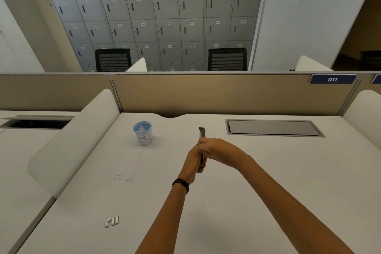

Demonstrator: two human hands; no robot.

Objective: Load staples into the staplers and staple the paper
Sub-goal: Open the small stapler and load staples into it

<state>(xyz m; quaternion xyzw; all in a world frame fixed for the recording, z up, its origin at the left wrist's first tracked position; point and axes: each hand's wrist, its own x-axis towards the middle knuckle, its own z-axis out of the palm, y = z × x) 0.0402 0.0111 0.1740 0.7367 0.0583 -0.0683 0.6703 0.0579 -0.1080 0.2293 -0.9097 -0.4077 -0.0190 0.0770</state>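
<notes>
A dark stapler [201, 132] is held up above the middle of the white desk [247, 181], its far end sticking out past my fingers. My left hand [192, 163] grips its near end from the left; my right hand [214, 149] closes over its middle from the right. Most of the stapler is hidden by the hands. Three short staple strips [112, 221] lie at the near left of the desk. A small folded white paper [126, 168] lies flat to the left of my hands.
A blue-rimmed cup [143, 133] with white pieces inside stands at the back left. A grey cable hatch [274, 128] is set into the desk at the back right. Tan partition [226, 93] closes the far edge; white curved dividers [68, 140] flank both sides.
</notes>
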